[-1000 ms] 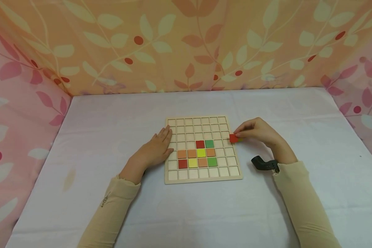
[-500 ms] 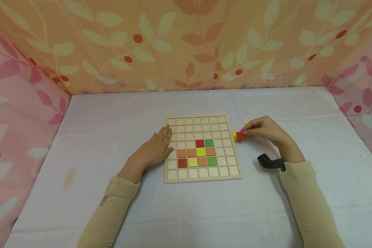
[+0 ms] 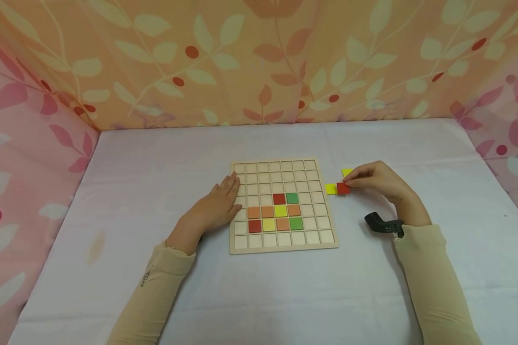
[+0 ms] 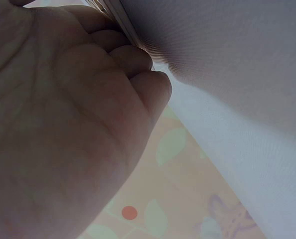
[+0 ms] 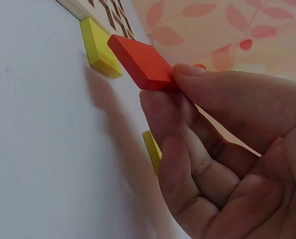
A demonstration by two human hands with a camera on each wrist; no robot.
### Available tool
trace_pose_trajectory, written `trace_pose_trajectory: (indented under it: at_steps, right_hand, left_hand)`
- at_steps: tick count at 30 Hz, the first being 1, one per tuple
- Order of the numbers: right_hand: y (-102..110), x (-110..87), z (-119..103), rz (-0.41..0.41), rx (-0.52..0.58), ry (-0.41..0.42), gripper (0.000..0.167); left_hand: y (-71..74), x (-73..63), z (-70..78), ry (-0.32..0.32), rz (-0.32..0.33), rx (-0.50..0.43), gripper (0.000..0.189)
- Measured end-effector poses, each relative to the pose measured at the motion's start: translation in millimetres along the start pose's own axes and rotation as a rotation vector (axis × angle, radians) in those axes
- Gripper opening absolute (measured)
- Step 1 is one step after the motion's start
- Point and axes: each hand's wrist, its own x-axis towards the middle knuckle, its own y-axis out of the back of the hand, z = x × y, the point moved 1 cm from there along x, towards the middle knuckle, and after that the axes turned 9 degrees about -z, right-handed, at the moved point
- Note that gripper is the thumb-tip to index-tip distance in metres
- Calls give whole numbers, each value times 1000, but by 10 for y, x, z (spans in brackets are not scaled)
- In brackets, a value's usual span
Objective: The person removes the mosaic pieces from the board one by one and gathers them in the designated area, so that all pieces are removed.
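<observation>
My right hand (image 3: 377, 181) pinches a red square tile (image 5: 145, 62) between thumb and fingers, held above the table just right of the grid board (image 3: 247, 242). Beside the board's right edge lies a yellow tile (image 5: 99, 50), and a second yellow tile (image 3: 347, 171) shows partly behind my right fingers. My left hand (image 3: 216, 206) rests with extended fingers on the board's left edge; the left wrist view shows its palm and fingertips at that edge. Red, orange, yellow and green tiles sit in the board's middle cells, among them a yellow one (image 3: 280, 211) and a green one (image 3: 296, 223).
A white cloth (image 3: 164, 158) covers the table. Floral curtains (image 3: 259, 62) rise behind it and at both sides. A black strap-like device (image 3: 382, 224) is fixed at my right wrist.
My right hand has moved right, carrying the red tile from the board's right edge out past it. Both yellow tiles have come into view. My left hand stays in place.
</observation>
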Motion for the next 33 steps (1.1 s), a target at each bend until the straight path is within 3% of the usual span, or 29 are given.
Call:
trace_pose_trajectory:
  at_steps: [10, 33]
  right_hand:
    - [46, -6, 76, 8, 25, 32, 24]
    - [53, 26, 141, 45, -17, -72, 29]
  left_hand:
    - [21, -21, 7, 0, -5, -6, 68]
    - [14, -14, 14, 1, 4, -4, 69]
